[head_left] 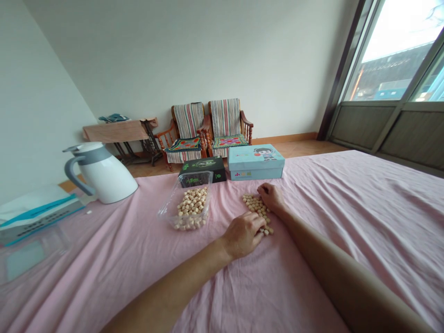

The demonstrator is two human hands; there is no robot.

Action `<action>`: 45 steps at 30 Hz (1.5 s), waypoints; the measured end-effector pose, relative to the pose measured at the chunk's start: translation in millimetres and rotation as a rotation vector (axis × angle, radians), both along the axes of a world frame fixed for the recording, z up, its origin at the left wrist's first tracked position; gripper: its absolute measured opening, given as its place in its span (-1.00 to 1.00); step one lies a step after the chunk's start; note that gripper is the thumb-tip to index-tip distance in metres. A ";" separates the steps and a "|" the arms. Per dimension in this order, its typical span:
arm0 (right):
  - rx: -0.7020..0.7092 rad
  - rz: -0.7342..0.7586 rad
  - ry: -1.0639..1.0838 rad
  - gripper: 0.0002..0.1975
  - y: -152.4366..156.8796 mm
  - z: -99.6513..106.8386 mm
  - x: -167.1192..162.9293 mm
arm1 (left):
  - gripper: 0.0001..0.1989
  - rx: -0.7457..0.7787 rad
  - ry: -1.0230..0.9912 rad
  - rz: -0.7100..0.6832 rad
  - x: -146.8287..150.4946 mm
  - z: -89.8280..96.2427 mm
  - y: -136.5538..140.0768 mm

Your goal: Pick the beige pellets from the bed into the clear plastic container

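Observation:
Small round pale-beige pieces lie close together in a flat patch on the pink cloth. At the patch's near end my left hand has its fingers bent down and closed over the pieces, thumb and fingertips at a small round piece. My right hand rests along the far right side of the patch with its fingers curled; what is under the fingertips is hidden. Left of the patch, a clear plastic tub holds many more of these pieces, heaped toward its right side.
Behind stand a light-blue box with a cartoon figure and a black box. A white-and-grey jug is at the left, near a tissue pack and a clear plastic lid. Two wooden armchairs are beyond the pink-covered table.

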State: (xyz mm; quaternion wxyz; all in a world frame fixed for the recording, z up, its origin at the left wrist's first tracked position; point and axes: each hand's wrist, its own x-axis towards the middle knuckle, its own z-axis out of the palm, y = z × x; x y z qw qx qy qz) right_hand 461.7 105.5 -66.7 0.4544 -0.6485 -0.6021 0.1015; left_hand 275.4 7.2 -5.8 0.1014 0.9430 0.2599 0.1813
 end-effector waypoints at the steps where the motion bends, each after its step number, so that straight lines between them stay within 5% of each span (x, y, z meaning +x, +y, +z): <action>1: -0.001 -0.002 -0.002 -0.73 -0.1 0.2 -0.1 | -0.95 0.011 0.007 0.005 0.5 0.8 -0.5; 6: -0.002 -0.003 -0.016 -0.74 0.7 -0.1 0.8 | -0.91 0.140 -0.032 0.119 -8.5 27.5 9.2; 11: -0.019 -0.008 -0.025 -0.74 1.1 0.0 1.3 | -0.90 0.400 -0.153 0.482 -44.8 70.0 35.7; 15: -0.018 -0.003 -0.021 -0.73 0.2 0.5 1.0 | -0.91 0.467 -0.219 0.646 -71.9 84.9 51.4; 20: -0.021 -0.007 -0.019 -0.74 -0.1 0.2 0.9 | -0.93 0.425 -0.247 0.503 -60.8 75.8 45.2; 26: -0.001 -0.005 -0.022 -0.73 1.8 -2.5 1.6 | -0.92 0.103 -0.110 0.130 -14.3 25.8 21.3; 30: 0.004 0.002 -0.020 -0.73 1.1 -1.8 1.6 | -0.92 -0.048 -0.093 0.142 -1.5 -4.8 15.6; 34: -0.003 0.004 -0.018 -0.73 -0.8 0.4 1.1 | -0.87 -0.074 -0.164 0.172 1.2 -16.6 14.3; 39: -0.008 -0.001 -0.024 -0.72 -3.0 2.2 0.9 | -0.96 -0.068 -0.195 0.165 0.3 -2.7 13.1; 45: -0.013 -0.004 -0.033 -0.73 -5.6 5.7 0.0 | -0.93 0.225 -0.327 0.377 -34.6 55.1 36.3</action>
